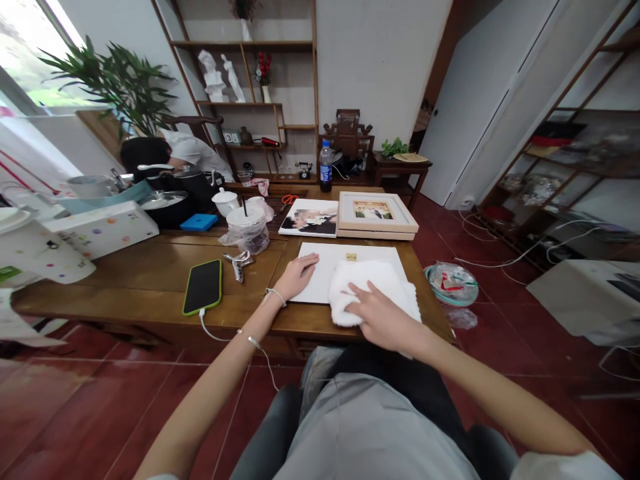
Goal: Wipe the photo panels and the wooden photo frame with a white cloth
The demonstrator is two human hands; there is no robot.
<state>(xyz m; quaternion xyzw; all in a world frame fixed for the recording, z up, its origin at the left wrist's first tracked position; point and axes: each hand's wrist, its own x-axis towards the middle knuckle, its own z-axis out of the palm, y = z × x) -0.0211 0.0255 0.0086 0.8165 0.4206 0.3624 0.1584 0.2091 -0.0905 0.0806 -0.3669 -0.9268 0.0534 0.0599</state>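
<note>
A white board (323,267) with a small gold-coloured metal piece (351,257) near its far edge lies at the front of the wooden table. My left hand (299,277) rests on the board's left side, fingers stretched out, holding nothing. Over the right part of the board is a fluffy white towel (395,287). My right hand (377,313) presses into it from above, with fingertips sunk in its folds. Just behind the board are a framed photo (373,210) in a pale wooden frame and a photo print (310,218).
Left of the board lie a charging phone (203,287) and a metal clip-like piece (240,265). Behind these are a bagged plastic cup (247,227), a blue box (199,222) and a cola bottle (326,167). Another person (195,150) bends low behind the pots.
</note>
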